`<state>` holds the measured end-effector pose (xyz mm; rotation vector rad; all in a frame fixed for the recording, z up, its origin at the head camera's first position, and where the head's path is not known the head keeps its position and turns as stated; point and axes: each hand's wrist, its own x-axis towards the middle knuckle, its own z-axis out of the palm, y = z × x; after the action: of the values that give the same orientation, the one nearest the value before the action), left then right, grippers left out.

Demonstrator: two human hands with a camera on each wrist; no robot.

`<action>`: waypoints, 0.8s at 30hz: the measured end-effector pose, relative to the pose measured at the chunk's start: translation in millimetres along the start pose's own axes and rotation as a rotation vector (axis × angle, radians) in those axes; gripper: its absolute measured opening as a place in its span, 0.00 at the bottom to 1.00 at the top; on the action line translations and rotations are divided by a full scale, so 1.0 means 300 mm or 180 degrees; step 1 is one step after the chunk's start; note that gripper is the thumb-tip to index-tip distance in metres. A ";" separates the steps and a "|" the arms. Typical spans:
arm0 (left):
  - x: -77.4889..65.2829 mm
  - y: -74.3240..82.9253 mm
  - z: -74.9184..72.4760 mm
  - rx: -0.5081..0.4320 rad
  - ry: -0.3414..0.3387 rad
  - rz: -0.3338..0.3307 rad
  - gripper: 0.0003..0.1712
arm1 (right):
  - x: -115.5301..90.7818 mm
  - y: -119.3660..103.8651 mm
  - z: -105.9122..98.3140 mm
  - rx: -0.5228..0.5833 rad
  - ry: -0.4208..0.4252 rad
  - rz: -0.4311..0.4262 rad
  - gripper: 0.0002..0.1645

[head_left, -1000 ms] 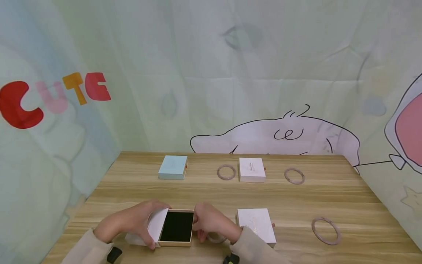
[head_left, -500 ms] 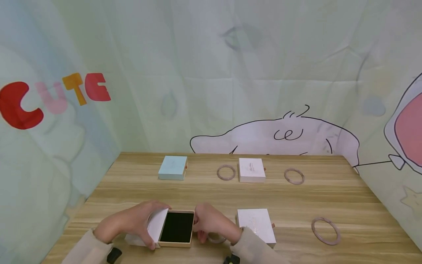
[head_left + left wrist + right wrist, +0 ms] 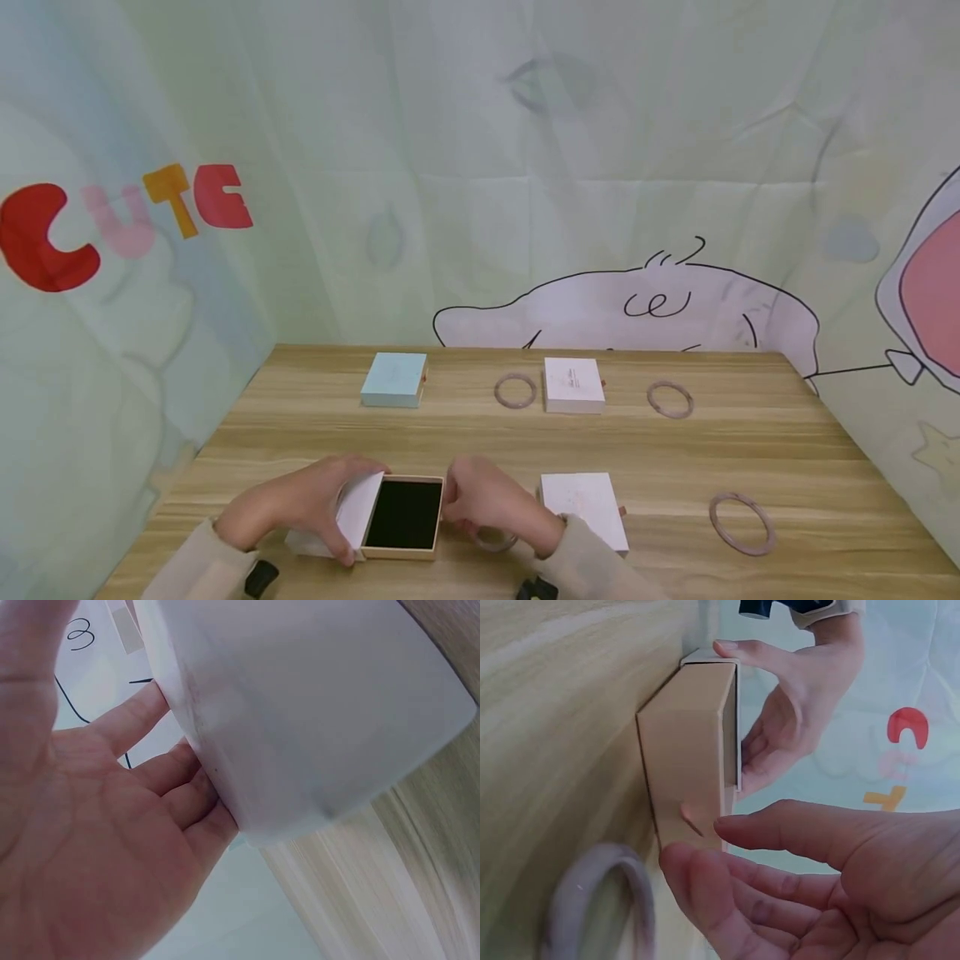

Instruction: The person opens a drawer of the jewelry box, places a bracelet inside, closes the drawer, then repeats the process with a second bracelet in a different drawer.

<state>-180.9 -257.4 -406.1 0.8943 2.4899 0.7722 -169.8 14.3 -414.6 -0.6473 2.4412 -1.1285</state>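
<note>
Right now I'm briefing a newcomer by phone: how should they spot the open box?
On the wooden table, near left, the left hand grips the open box by its white sleeve. Its black-lined drawer sticks out, whereas the other three boxes are closed.

The box point(image 3: 358, 515) lies flat at lower left of the head frame, drawn well apart. Its white sleeve point(image 3: 315, 712) sits at the left end, gripped between thumb and fingers by the left hand point(image 3: 330, 500). The pale tan drawer point(image 3: 682, 750) juts out to the right, its black lining point(image 3: 405, 515) bare and facing up. A small pinkish tab point(image 3: 692, 817) stands on the drawer's end; the right hand point(image 3: 480, 496) is just beside it, thumb and fingers apart. A pale mauve bangle point(image 3: 615, 855) lies near, at lower centre of the head frame, partly hidden by that hand.
</note>
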 end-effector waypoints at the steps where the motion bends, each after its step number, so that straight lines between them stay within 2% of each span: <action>1: -0.001 0.002 0.000 0.0019 0.0004 0.0007 0.54 | -0.002 -0.002 -0.005 -0.0116 0.0047 -0.0028 0.12; 9: 0.002 0.005 -0.002 0.0003 -0.0012 -0.0079 0.55 | -0.019 -0.017 -0.035 -0.0826 0.0241 -0.0186 0.15; 16: 0.004 -0.001 -0.001 0.0021 0.0001 0.0000 0.55 | -0.037 -0.023 -0.047 -0.1261 0.0332 -0.0199 0.18; 24: -0.003 -0.007 0.005 0.0057 0.0034 0.0004 0.55 | -0.063 -0.019 -0.055 -0.1774 0.0204 -0.0271 0.20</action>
<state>-180.7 -258.8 -408.4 0.9004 2.5097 0.7580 -161.2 31.7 -397.5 -0.8889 2.8218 -0.4853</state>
